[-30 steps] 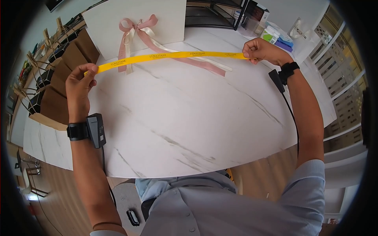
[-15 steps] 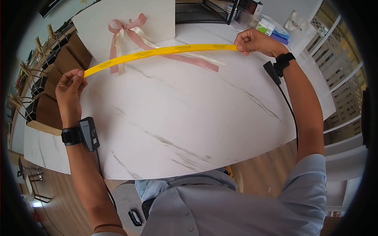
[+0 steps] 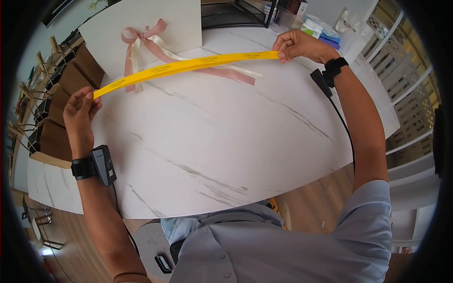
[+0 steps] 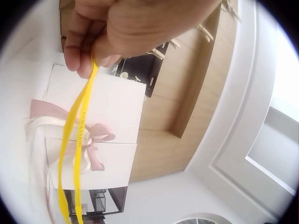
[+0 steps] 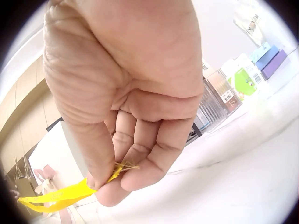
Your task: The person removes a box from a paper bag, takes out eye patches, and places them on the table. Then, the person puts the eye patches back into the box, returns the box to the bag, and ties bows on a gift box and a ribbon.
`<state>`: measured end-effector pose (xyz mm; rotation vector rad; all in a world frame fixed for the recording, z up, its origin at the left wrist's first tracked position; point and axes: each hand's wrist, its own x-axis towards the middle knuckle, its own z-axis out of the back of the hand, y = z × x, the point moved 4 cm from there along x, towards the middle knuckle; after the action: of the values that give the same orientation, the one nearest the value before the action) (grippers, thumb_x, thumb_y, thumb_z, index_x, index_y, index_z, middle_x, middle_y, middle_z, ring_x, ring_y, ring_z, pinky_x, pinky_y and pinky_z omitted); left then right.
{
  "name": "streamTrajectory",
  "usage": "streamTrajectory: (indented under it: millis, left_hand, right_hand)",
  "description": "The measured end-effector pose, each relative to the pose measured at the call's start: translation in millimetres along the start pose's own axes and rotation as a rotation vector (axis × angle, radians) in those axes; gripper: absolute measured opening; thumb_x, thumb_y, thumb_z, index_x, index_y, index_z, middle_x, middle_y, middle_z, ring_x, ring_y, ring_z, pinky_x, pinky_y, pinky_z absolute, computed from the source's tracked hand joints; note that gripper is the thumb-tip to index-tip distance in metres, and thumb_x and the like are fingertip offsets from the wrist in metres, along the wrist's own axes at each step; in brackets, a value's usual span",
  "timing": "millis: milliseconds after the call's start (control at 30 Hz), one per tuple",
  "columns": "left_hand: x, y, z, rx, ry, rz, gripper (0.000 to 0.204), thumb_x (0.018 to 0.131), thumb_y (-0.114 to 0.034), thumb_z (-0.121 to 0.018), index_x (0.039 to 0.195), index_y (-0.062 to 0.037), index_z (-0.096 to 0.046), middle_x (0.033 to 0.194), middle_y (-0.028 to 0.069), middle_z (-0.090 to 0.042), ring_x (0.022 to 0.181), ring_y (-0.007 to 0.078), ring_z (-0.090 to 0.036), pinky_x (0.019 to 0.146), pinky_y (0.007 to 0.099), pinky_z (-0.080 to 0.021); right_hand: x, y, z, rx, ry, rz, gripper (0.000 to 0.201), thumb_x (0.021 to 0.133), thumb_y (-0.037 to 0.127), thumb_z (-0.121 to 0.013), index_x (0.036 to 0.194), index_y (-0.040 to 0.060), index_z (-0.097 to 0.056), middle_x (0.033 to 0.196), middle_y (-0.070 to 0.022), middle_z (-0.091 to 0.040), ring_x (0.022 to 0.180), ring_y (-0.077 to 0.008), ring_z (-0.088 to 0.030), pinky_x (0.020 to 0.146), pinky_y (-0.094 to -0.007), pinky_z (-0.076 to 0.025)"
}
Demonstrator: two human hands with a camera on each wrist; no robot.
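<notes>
A yellow ribbon [image 3: 188, 65] with dark printed lettering stretches between my two hands above the table. My left hand [image 3: 80, 113] pinches its left end between thumb and fingers. At the other end, my right hand [image 3: 302, 46] pinches the ribbon; loose frayed threads [image 5: 126, 166] poke out between the fingers in the right wrist view. In the left wrist view the ribbon [image 4: 79, 140] runs as two strands from the fingertips, so it is doubled. Behind it stands a white box [image 3: 179, 28] tied with a pink and cream ribbon bow [image 3: 144, 37], whose tails trail onto the table.
Brown paper bags [image 3: 59, 134] with clothespins on top line the left side of the marble-patterned table [image 3: 203, 141]. A black tray rack [image 3: 231, 16] stands at the back. Purple and blue packs [image 3: 329, 40] lie at the back right. Black camera cables run along both forearms.
Both hands have shifted left in the head view with the yellow ribbon still stretched between them. The left hand sits lower and the right hand higher, so the ribbon slants more.
</notes>
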<state>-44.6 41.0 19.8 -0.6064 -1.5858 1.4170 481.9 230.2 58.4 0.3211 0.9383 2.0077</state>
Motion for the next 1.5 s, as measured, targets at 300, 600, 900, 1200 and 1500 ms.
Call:
streamTrajectory:
  millis: [300, 600, 900, 1200, 1500]
  left_hand:
    - [-9.1, -9.9, -12.8, 0.076, 0.070, 0.011, 0.024, 0.100, -0.014, -0.062, 0.115, 0.0045, -0.063, 0.083, 0.0049, -0.066, 0.072, 0.0083, -0.062, 0.070, 0.0226, -0.055]
    - [-20.9, -27.8, -45.9, 0.077, 0.187, -0.024, 0.016, 0.098, -0.009, -0.064, 0.107, 0.0046, -0.063, 0.084, 0.0085, -0.069, 0.067, 0.0116, -0.067, 0.063, 0.0248, -0.058]
    - [-19.5, -36.8, -41.2, -0.056, 0.227, -0.069, 0.017, 0.100, -0.013, -0.063, 0.108, 0.0021, -0.063, 0.078, 0.0060, -0.068, 0.064, 0.0101, -0.064, 0.063, 0.0235, -0.053]
    - [-13.5, -25.6, -23.9, 0.031, 0.102, -0.008, 0.016, 0.099, -0.012, -0.063, 0.108, 0.0023, -0.063, 0.078, 0.0046, -0.066, 0.064, 0.0087, -0.062, 0.060, 0.0217, -0.051]
    - [-10.0, -11.8, -34.5, 0.388, 0.234, -0.127, 0.018, 0.096, -0.004, -0.061, 0.112, 0.0011, -0.065, 0.090, 0.0065, -0.072, 0.082, 0.0150, -0.068, 0.074, 0.0261, -0.054]
  right_hand:
    - [0.0, -11.6, -3.5, -0.086, -0.015, -0.049, 0.008, 0.087, 0.009, -0.069, 0.094, 0.0045, -0.069, 0.076, -0.0015, -0.069, 0.071, -0.0070, -0.065, 0.068, -0.0230, -0.052]
    - [30.5, 82.7, -19.9, -0.896, -0.101, 0.358, 0.033, 0.083, 0.004, -0.072, 0.115, 0.0023, -0.065, 0.114, -0.0109, -0.068, 0.106, -0.0278, -0.065, 0.094, -0.0353, -0.050]
    - [101.9, 210.8, -215.2, 0.005, 0.087, 0.645, 0.051, 0.099, 0.039, -0.062, 0.131, -0.0001, -0.057, 0.114, -0.0150, -0.068, 0.108, -0.0226, -0.066, 0.093, -0.0328, -0.051]
    - [75.5, 170.4, -149.3, 0.146, 0.462, 0.329, 0.034, 0.104, 0.029, -0.055, 0.084, 0.0027, -0.065, 0.062, 0.0067, -0.043, 0.050, -0.0025, -0.033, 0.047, -0.0206, -0.029]
    - [32.8, 153.9, -120.9, 0.230, 0.380, 0.338, 0.038, 0.105, 0.037, -0.054, 0.083, 0.0063, -0.062, 0.060, 0.0069, -0.044, 0.054, -0.0012, -0.035, 0.048, -0.0184, -0.027]
